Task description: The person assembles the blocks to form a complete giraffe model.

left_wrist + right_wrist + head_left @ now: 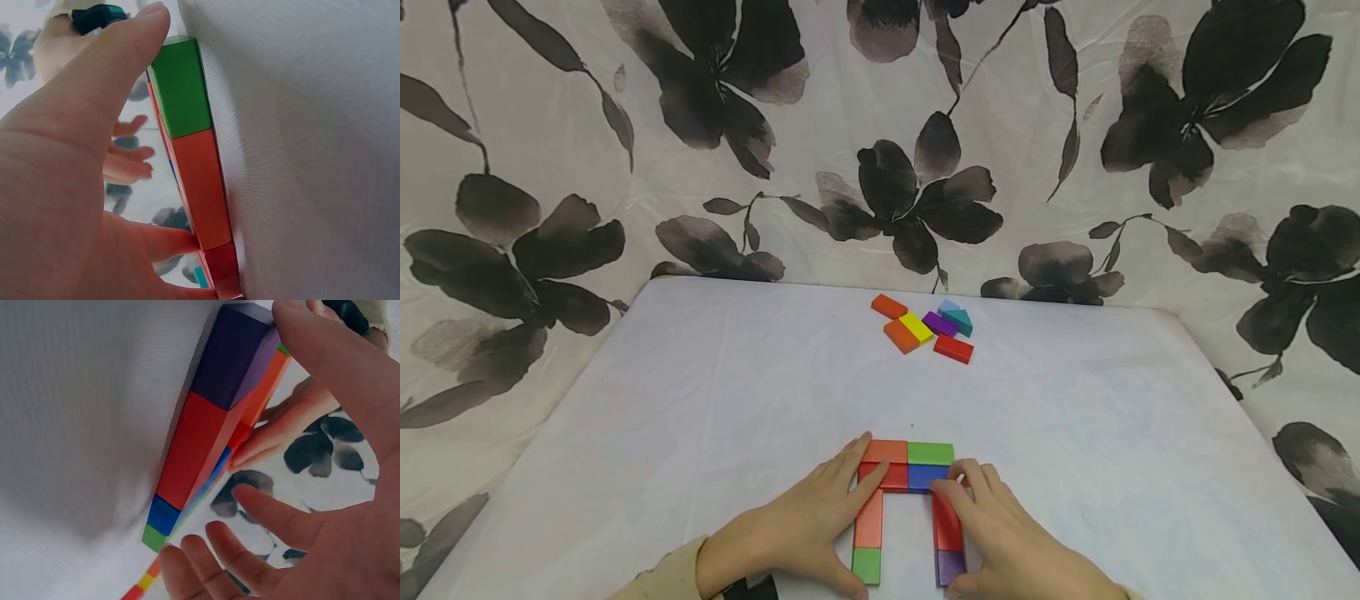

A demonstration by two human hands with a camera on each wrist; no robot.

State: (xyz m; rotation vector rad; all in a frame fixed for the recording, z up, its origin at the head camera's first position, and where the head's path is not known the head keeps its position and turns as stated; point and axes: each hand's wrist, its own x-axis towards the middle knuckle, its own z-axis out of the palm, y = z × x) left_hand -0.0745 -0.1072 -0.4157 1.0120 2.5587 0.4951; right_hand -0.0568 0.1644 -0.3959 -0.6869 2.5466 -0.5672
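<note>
Coloured wooden blocks lie in an arch shape on the white table. Its top has an orange block [885,451] and a green block [930,453] above a red block [893,477] and a blue block [925,477]. The left leg is an orange block [201,190] and a green block [181,87]; the right leg is a red block [194,450] and a purple block [231,356]. My left hand [808,521] lies along the left side, fingers extended at the top blocks, thumb by the green end. My right hand [1011,537] flanks the right side, thumb at the purple end, fingertips near the blue block.
Farther back on the table [737,375] sits a loose group of blocks, among them a yellow block [916,328], a purple block [940,323], a red block [953,348] and a teal triangular block [958,321]. Behind the table hangs a floral cloth [820,100].
</note>
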